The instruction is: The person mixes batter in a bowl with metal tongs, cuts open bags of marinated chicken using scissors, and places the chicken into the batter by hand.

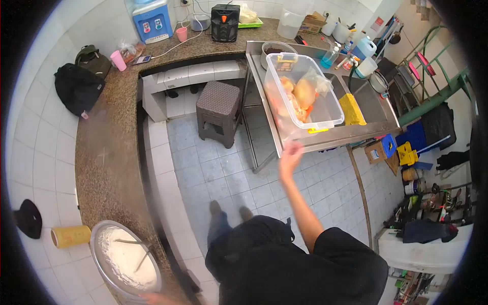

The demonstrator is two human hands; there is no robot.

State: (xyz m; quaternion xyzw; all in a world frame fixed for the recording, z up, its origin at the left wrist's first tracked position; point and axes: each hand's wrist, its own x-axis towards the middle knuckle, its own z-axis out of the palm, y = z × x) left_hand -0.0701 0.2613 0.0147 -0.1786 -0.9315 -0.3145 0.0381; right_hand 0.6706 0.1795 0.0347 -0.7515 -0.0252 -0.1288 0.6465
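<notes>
My right hand [293, 150] is blurred and reaches just below the near corner of a clear plastic bin [325, 124]. Contact between them is uncertain. Inside the bin lie pale orange-yellow pieces that look like raw chicken [297, 96], with a clear plastic bag [320, 81] beside them. At the bottom edge, my left hand [152, 299] is partly visible near the rim of a large metal bowl [95, 249]. A white, flour-like powder [119, 254] fills the bowl, and dark metal tongs [141, 260] rest in it. The fingers of both hands are unclear.
The bin stands on a steel sink unit [269, 109] beside a yellow cloth [352, 109] and several bottles. A brown stool [218, 104] stands on the tiled floor. Along the granite counter [101, 178] are a black backpack [79, 89], a speaker [225, 23] and a yellow roll [70, 237].
</notes>
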